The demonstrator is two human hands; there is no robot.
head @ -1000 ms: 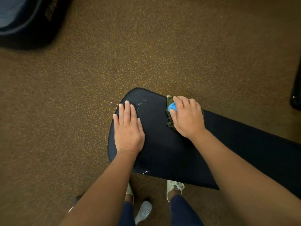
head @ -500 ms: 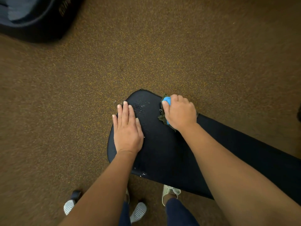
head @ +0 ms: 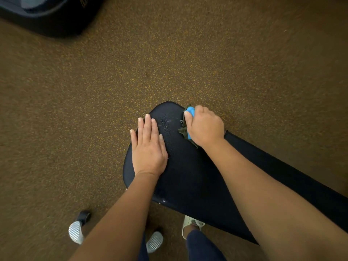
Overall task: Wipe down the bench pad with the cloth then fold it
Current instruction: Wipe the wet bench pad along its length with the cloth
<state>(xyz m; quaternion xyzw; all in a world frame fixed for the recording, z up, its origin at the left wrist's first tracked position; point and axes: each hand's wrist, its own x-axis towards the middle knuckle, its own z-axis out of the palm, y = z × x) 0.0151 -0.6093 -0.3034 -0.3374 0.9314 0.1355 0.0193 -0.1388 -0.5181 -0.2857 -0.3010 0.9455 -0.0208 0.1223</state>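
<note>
A black bench pad [head: 190, 176] runs from the middle of the view down to the lower right, with water droplets near its rounded far end. My left hand [head: 148, 147] lies flat on the pad's left side, fingers straight and together. My right hand [head: 204, 126] grips a bunched blue and dark green cloth [head: 188, 121] against the pad's far right edge. Most of the cloth is hidden under the fingers.
Brown speckled carpet [head: 94, 100] surrounds the bench. A dark blue padded piece of equipment [head: 47, 14] sits at the top left. Two ridged metal foot pegs [head: 76, 232] [head: 154, 242] stick out below the pad, next to my light shoe [head: 191, 223].
My right hand has slid the cloth toward the pad's rounded far end and curled tighter round it. My left hand has stayed flat in place. The view shifted slightly.
</note>
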